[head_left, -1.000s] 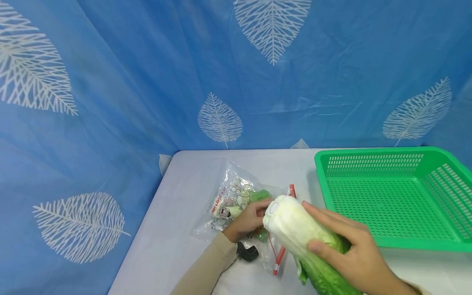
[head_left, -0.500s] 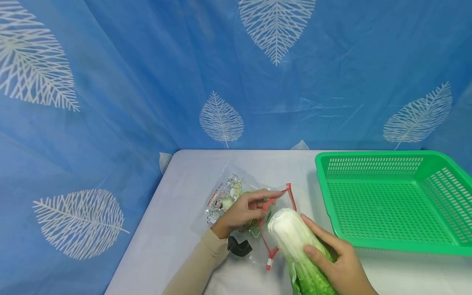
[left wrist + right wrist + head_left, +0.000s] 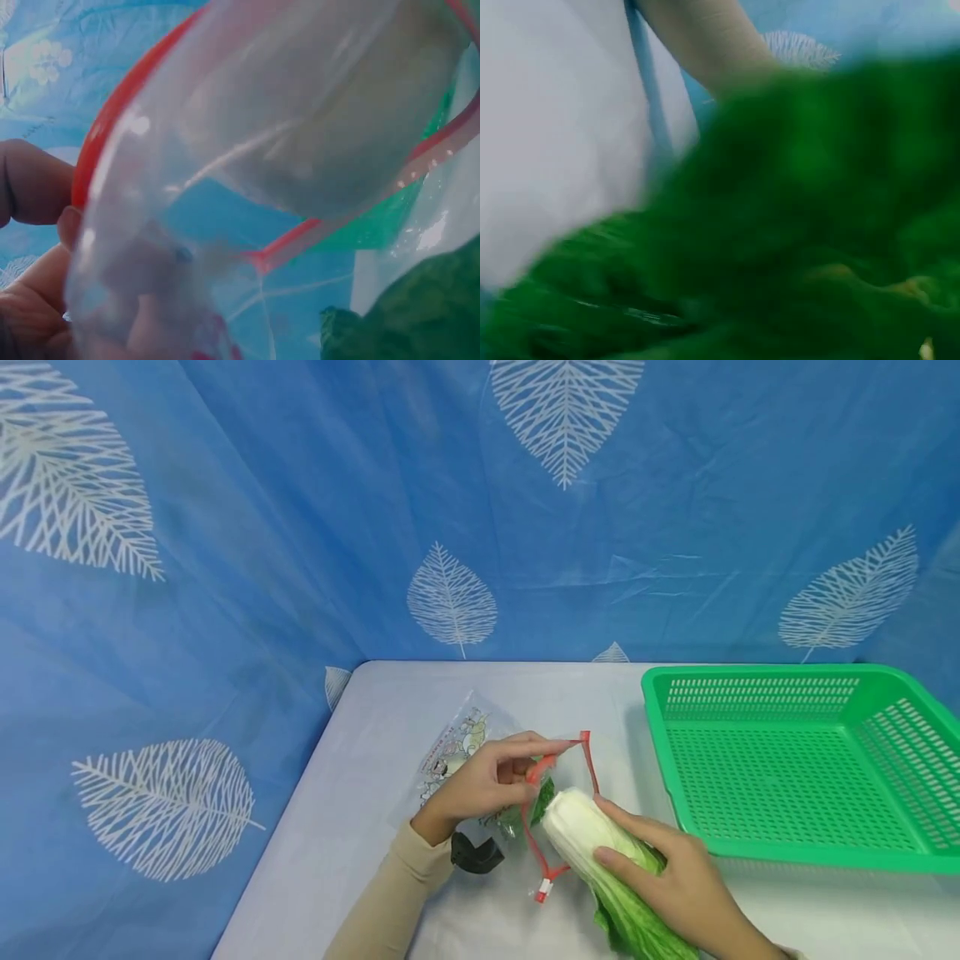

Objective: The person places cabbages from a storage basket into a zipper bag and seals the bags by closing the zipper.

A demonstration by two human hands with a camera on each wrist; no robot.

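My left hand (image 3: pixel 487 781) pinches the red rim of a clear zip bag (image 3: pixel 438 760) printed with cartoon animals, and the bag's mouth gapes to the right. Green leaves (image 3: pixel 545 797) show just inside that mouth. A Chinese cabbage (image 3: pixel 592 835) lies in the grip of my right hand (image 3: pixel 678 868), its white base pointing at the bag's opening. In the left wrist view, the pale cabbage base (image 3: pixel 322 142) appears behind the clear plastic near the red rim (image 3: pixel 112 105). Blurred green leaves (image 3: pixel 795 210) fill much of the right wrist view; no right fingers show there.
A green plastic basket (image 3: pixel 787 852) with slotted walls stands on the white table (image 3: pixel 360 760) at the right. A black curved piece (image 3: pixel 476 854) sits by my left wrist. Behind the table hangs a blue curtain (image 3: pixel 300 527) with white leaf prints.
My left hand has lifted the red rim and the bag's mouth has widened. My right hand has moved left with the cabbage, bringing its white base up to the opening.
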